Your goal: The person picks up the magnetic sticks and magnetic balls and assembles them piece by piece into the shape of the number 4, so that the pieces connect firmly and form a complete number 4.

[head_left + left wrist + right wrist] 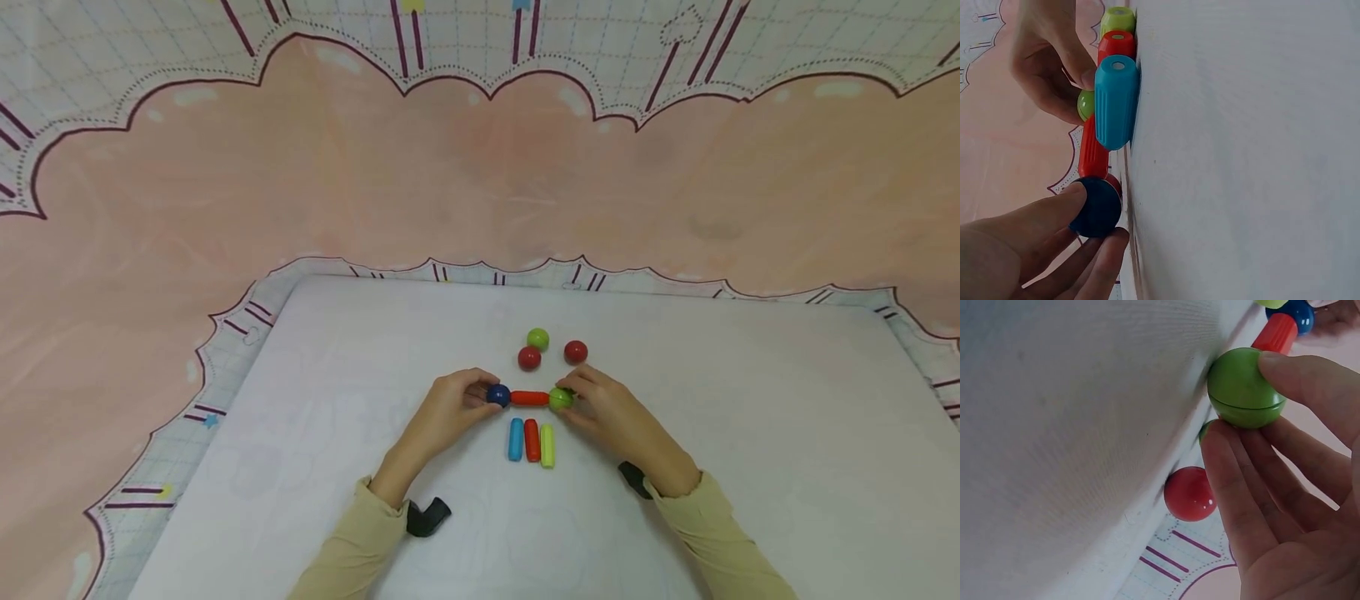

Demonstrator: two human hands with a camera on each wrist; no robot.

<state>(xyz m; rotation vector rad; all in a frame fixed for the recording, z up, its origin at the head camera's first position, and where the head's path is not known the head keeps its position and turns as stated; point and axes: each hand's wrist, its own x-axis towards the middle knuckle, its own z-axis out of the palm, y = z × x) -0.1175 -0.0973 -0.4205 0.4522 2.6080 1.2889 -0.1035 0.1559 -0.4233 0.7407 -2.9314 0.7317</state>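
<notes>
A red rod [529, 398] joins a dark blue ball [498, 396] at its left end and a green ball [560, 399] at its right end. My left hand [455, 407] pinches the blue ball between thumb and fingers. On the other side, my right hand [609, 407] grips the green ball, its thumb and fingertips on opposite sides, as the right wrist view shows. Just below the joined piece lie a blue rod [516, 439], a second red rod [532, 440] and a yellow-green rod [547, 446], side by side. The blue rod [1116, 103] has a small metal disc in its end.
Beyond the hands sit a loose green ball [537, 339] and two red balls, one [529, 359] beside the green and one [576, 352] farther right. All rest on a white tabletop [300, 467]. A patterned pink cloth [450, 183] lies past its far edge.
</notes>
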